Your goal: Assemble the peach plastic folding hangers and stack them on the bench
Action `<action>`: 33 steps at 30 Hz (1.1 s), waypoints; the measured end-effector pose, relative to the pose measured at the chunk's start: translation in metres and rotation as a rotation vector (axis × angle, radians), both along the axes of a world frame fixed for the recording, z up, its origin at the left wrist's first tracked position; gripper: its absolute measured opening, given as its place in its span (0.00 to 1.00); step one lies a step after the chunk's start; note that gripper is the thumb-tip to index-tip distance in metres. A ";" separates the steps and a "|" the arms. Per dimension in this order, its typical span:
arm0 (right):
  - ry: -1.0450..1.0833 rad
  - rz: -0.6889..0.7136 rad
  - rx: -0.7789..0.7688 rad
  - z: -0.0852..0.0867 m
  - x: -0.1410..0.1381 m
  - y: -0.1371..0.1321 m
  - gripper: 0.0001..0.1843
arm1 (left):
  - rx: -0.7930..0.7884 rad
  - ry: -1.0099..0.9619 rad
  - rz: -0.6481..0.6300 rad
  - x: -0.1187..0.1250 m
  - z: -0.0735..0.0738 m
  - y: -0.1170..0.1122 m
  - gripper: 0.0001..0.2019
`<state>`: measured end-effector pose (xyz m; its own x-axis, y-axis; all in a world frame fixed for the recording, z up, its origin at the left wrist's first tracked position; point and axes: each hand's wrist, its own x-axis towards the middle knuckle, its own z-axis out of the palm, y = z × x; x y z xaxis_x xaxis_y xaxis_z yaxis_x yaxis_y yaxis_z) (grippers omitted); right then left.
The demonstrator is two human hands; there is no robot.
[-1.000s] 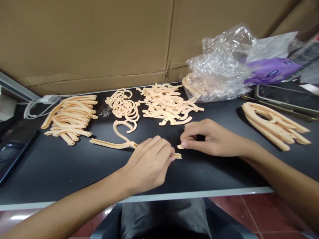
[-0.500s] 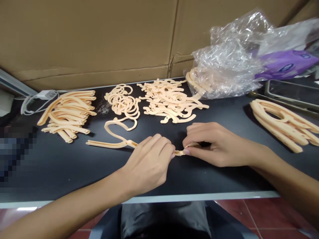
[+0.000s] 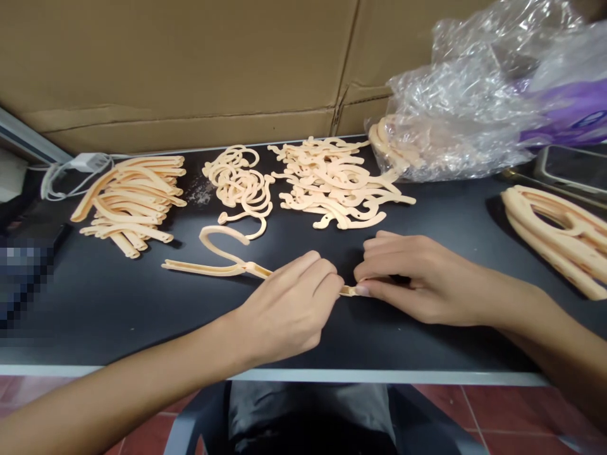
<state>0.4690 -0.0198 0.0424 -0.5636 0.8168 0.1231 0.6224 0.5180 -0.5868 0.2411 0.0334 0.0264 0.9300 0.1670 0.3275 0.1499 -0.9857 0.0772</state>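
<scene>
A cream plastic folding hanger (image 3: 203,268) lies low over the dark tabletop, its curved hook standing up on the left. My left hand (image 3: 291,303) is closed around its right arm, knuckles up. At that arm's right end, my right hand (image 3: 403,275) pinches with thumb and fingers; part of what it grips is hidden behind the fingers. Behind my hands spreads a pile of curved hanger pieces (image 3: 341,183). Left of it lies a heap of loose hooks (image 3: 241,183), and farther left a stack of straight hanger arms (image 3: 137,202).
At the right edge lie stacked hangers (image 3: 554,237). Behind them are a phone-like device (image 3: 576,167) and a crumpled clear plastic bag (image 3: 474,107) beside a purple packet (image 3: 569,114). Cardboard (image 3: 190,69) walls the back. A white charger with cable (image 3: 88,164) sits at the back left.
The view has shifted slightly, so the piles and bag sit differently in the picture. Both hands keep their grip on the hanger, with little visible movement.
</scene>
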 end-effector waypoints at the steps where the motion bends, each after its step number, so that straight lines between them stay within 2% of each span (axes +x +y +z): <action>1: 0.000 -0.002 -0.001 0.000 0.000 0.000 0.14 | 0.003 0.001 -0.006 0.000 0.001 0.000 0.11; 9: -0.003 -0.002 -0.013 0.000 -0.002 -0.001 0.12 | -0.077 0.017 -0.045 -0.002 0.001 0.003 0.10; 24: -0.112 -0.013 0.224 -0.003 -0.008 -0.009 0.18 | -0.138 -0.036 -0.032 0.000 0.003 0.002 0.11; 33: -0.129 0.019 0.187 -0.002 -0.007 -0.014 0.16 | -0.268 -0.100 0.023 0.004 0.003 0.002 0.11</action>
